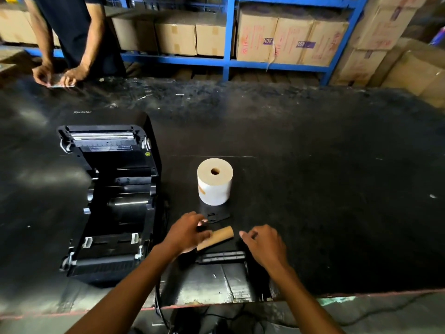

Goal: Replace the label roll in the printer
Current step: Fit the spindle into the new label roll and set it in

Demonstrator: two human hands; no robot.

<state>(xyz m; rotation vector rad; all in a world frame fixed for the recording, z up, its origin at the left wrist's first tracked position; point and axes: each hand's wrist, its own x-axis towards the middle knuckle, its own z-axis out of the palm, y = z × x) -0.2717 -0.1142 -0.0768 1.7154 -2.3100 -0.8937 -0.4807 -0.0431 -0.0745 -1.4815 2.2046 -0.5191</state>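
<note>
We have our left hand (186,231) closed on the near end of the brown cardboard empty core tube (220,236), whose long axis runs up-right toward our right hand (262,242), fingers loosely apart, holding nothing. The full white label roll (215,184) stands on end on the black table (325,189), just beyond, right of the open black printer (113,201). The black plastic spindle (221,257) lies nearer, under our hands.

Left hand (186,233) on cardboard core (216,237)

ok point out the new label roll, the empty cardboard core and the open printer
new label roll (215,186): head view, white side wall
empty cardboard core (222,235): head view, bare right half of the tube
open printer (113,203): head view, inner roll bay
</note>
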